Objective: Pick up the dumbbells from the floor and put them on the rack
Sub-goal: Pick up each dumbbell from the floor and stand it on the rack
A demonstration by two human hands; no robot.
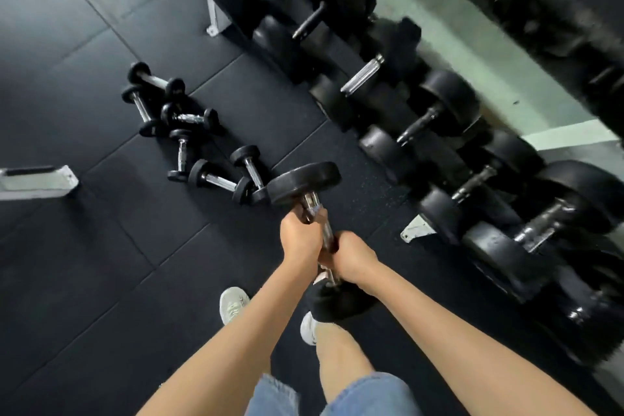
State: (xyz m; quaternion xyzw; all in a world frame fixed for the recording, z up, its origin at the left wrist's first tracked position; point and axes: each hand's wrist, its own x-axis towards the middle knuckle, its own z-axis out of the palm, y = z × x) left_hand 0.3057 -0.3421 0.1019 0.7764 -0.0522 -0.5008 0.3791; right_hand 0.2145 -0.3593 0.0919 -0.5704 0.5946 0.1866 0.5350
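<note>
Over the floor (101, 246) before you, your left hand (300, 233) and right hand (351, 257) both grip the handle of one dumbbell (304, 181) held clear of it — you're mid-carry, so next swing it right onto the rack (417, 230).

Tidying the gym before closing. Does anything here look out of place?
Yes. Six small chrome-handled dumbbells lie jumbled on the floor, left of the rack, pointing every which way, some touching, instead of racked. A larger dumbbell is off the floor, gripped by the left hand and right hand.
</note>
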